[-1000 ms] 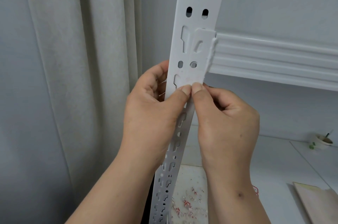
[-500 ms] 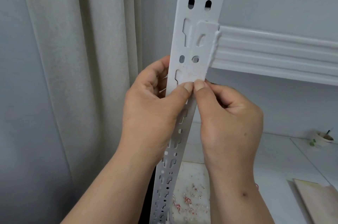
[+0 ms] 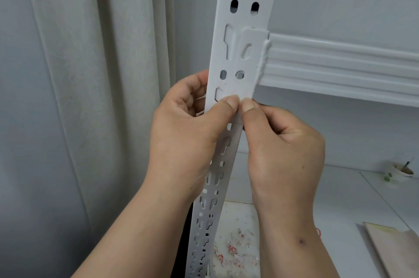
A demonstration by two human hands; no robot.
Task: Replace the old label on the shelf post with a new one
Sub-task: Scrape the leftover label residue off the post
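Label sits on the front of the white shelf post, a pale patch just below the pair of round holes, and I see its lower edge right at both thumb tips. My left hand wraps the post from the left, fingers curled behind it and thumb pressed on the front at that edge. My right hand comes in from the right with its fingers curled and its thumb laid beside the left thumb, the two nails touching. I cannot tell whether either thumb has any of the label lifted. A white shelf beam runs off to the right from the post. Red and white scraps lie on the surface below, near the post's foot.
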